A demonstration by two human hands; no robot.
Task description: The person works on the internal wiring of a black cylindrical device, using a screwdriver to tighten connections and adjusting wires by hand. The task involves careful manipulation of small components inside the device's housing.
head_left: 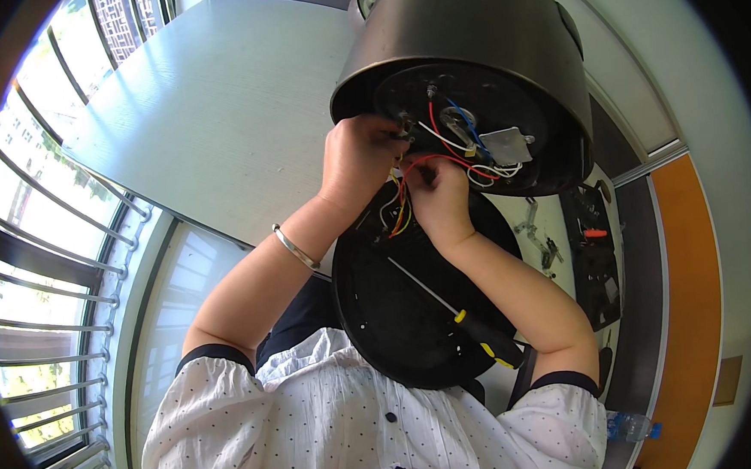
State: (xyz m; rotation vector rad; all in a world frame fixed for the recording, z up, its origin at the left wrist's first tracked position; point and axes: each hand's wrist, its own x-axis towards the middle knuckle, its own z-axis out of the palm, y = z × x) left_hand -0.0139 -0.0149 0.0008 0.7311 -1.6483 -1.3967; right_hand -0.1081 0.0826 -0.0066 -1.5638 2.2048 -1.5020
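A dark grey cooker-like appliance (pixel 466 27) lies tipped over, its open underside facing me. Red, blue and white wires (pixel 447 135) run across the black metal inside. My left hand (pixel 355 160) reaches to the left edge of that underside, fingers pinched by a small metal fitting; what they grip is hidden. Just below, my right hand (pixel 442 200) has its fingertips closed around the wire bundle, which leads down to a round black base cover (pixel 398 319). On the cover rests a screwdriver (pixel 476 331) with a black and yellow handle, its shaft pointing up and left.
A pale table (pixel 229 89) stretches away to the left and under the appliance. At the right, loose metal parts (pixel 539 233) lie beside a black tool case (pixel 595 247). A plastic bottle (pixel 632 426) stands low at the right. Barred windows (pixel 50 254) line the left.
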